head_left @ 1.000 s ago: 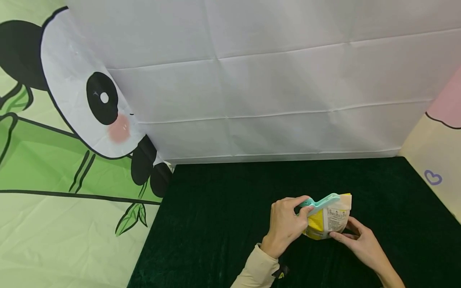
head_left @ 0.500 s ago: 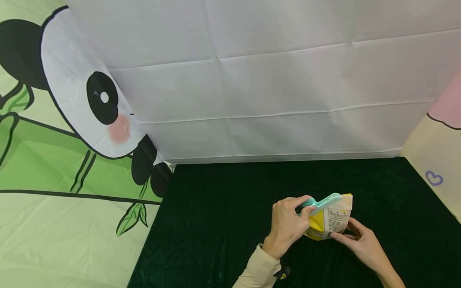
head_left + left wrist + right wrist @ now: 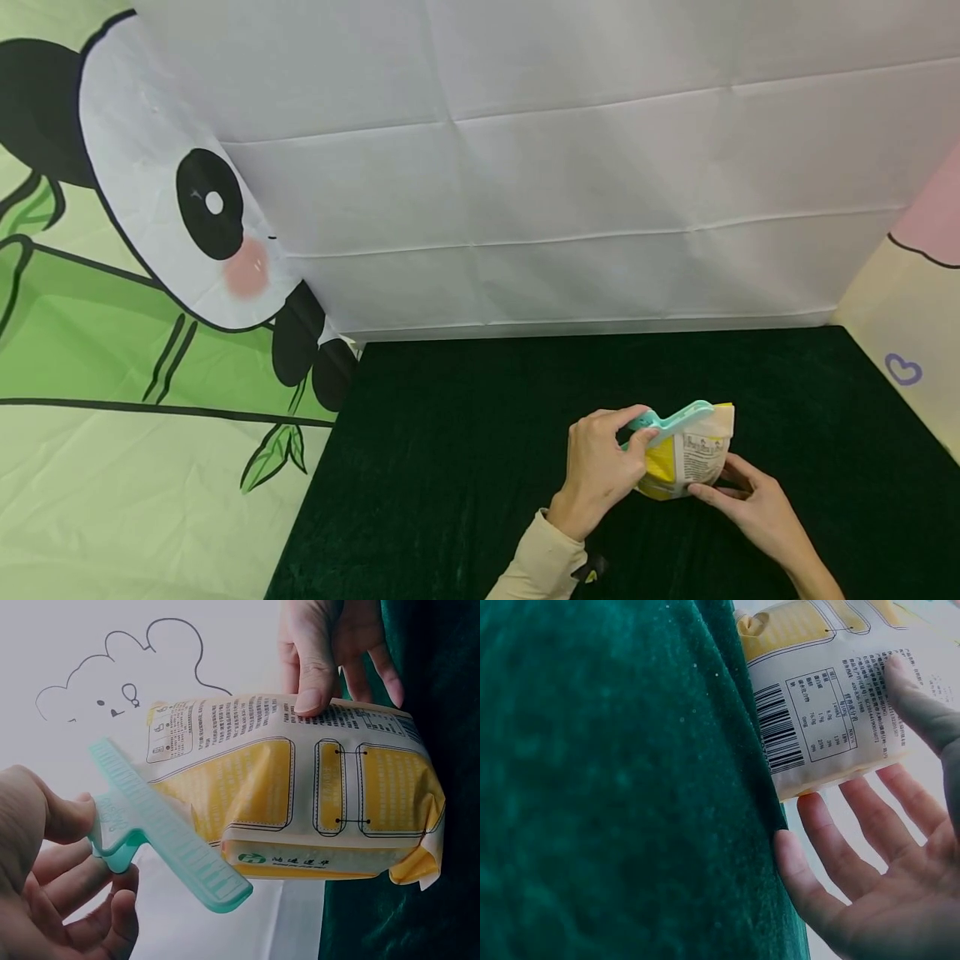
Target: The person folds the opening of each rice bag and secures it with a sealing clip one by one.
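Note:
A yellow and white food bag (image 3: 693, 457) is held above the dark green cloth, its printed panel and barcode showing in the right wrist view. My left hand (image 3: 603, 462) pinches the handle of a mint-green bag clip (image 3: 172, 829) between thumb and fingers. The clip's long bar lies slantwise across one end of the bag (image 3: 322, 787); whether it bites on the bag I cannot tell. My right hand (image 3: 750, 504) grips the bag's other side, thumb on the printed face and fingers beneath, as the right wrist view shows the hand (image 3: 885, 862).
A dark green cloth (image 3: 465, 467) covers the table. Behind it hangs a white creased sheet (image 3: 570, 200). At the left is a green fabric with a panda print (image 3: 150, 167), and at the right a cream and pink panel (image 3: 907, 333).
Almost nothing differs. Both hands, the clip and the bag have shifted very slightly to the right in the head view, with the same hold.

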Available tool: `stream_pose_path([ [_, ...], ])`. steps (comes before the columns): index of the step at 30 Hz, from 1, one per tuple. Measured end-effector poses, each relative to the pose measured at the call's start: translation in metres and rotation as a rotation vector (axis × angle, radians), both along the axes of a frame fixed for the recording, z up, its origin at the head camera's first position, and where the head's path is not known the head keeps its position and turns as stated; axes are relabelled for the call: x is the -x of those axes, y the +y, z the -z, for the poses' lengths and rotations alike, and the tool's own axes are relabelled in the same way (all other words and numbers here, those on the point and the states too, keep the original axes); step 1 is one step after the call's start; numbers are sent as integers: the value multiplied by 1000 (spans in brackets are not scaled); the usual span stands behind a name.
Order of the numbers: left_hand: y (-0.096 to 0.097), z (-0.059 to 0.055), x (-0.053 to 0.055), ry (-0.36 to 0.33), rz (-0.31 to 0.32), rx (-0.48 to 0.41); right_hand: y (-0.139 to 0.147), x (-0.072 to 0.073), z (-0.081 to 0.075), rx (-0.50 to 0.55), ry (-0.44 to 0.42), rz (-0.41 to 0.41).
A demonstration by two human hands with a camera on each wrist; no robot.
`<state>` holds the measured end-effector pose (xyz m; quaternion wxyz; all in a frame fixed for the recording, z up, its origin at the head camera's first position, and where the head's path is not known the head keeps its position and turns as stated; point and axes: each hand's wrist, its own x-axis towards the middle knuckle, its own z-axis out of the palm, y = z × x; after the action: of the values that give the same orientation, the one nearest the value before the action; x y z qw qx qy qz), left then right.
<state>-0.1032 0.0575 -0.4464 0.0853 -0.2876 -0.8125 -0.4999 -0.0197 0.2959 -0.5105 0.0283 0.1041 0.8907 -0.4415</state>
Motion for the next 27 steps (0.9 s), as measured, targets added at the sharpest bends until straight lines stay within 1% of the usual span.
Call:
stream_pose_path([
  [7, 0, 1, 0, -13, 2, 8, 2, 1, 1, -3, -12, 5],
  [16, -3, 6, 2, -17, 36, 14, 2, -1, 1, -1, -2, -1],
  [21, -4, 10, 1, -7, 51, 59, 4, -1, 1, -4, -9, -1],
  [27, -7, 15, 0, -35, 54, 123, 4, -1, 1, -10, -12, 4],
])
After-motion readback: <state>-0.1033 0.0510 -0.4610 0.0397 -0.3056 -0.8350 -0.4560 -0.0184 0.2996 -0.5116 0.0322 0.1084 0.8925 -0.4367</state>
